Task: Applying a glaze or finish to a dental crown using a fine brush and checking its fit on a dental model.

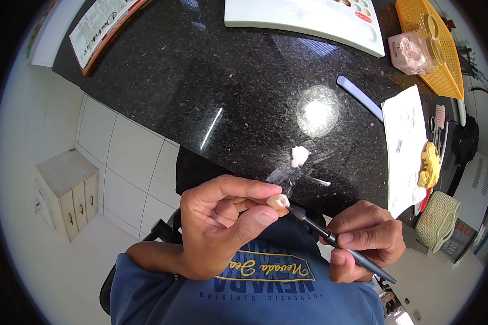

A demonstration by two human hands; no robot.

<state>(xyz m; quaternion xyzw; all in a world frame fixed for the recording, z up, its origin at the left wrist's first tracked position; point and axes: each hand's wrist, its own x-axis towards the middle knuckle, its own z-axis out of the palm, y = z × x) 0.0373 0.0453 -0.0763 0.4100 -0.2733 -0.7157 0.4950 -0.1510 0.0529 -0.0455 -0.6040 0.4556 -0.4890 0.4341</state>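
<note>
Above my lap, near the table's front edge, my left hand (217, 222) pinches a small tooth-shaped piece (278, 203) between thumb and fingertips. The piece is white on top and peach-coloured below, with a hollow facing up. My right hand (370, 238) grips a slim black brush (315, 228) like a pen, its handle slanting down to the right. The brush's pointed dark tip meets the right side of the piece, or comes very close to it. Just beyond my hands a lump of pinkish-white paste (300, 156) lies on the speckled black tabletop (244, 92), with whitish smears around it.
A round, shiny clear disc (317, 111) and a lilac strip (359, 98) lie farther back. At right are white paper (404, 146), a yellow lump (429, 165), a pink brush (440, 115), a jar (411, 53) and a yellow basket (447, 73). A white palette (303, 24) stands at the back.
</note>
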